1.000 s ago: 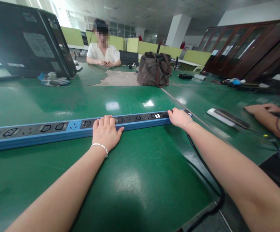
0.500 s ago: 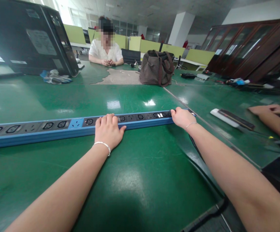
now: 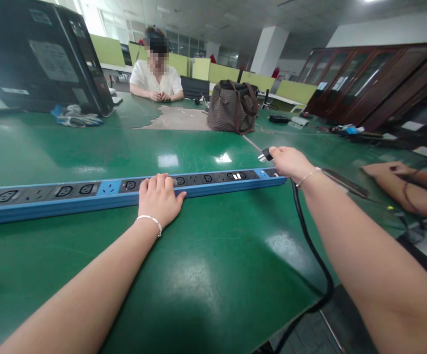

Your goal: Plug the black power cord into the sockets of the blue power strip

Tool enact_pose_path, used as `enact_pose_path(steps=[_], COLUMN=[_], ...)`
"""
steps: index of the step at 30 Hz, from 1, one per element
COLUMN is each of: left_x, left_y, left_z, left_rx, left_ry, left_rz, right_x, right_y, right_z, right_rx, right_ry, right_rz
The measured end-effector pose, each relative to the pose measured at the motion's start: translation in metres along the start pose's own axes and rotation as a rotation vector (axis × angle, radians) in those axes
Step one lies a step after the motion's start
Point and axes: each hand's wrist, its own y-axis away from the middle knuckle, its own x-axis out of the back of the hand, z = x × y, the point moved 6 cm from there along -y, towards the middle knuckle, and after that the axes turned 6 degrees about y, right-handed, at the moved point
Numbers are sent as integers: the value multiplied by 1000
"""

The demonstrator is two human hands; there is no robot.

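Observation:
A long blue-edged power strip [image 3: 125, 198] with black sockets lies across the green table. Over its middle part my left hand [image 3: 160, 200] is closed, fingers on the far side and thumb along the near edge. My right hand [image 3: 290, 161] grips a black power plug [image 3: 267, 155], its metal prongs bare and pointing left, just above the strip's right end. From that hand a black cable [image 3: 311, 241] loops down past the table's front edge. A light blue socket [image 3: 262, 173] near the right end shows uncovered below the plug.
Across the table sits a person [image 3: 156, 78] in white. A brown bag [image 3: 232, 105] stands at the far side, a black computer case [image 3: 51, 64] at back left, with gloves [image 3: 76, 116] beside it. Another person's arms [image 3: 401, 184] rest at the right.
My right hand has pulled the plug out of the strip's right end and raised it, baring the light blue socket. My left hand keeps its place on the strip.

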Motion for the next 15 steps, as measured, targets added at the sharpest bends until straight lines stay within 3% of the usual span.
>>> enact_pose_path(steps=[6,15], left_x=[1,3], left_y=[-1,-1], left_z=[0,1], left_rx=[-3,-2], left_ry=[6,3], left_rz=[-2,-5], right_x=[-34,-65], right_y=[16,39], right_z=[-45,-103], right_rx=[190,411], right_ry=[54,258], right_rz=[-78,-217])
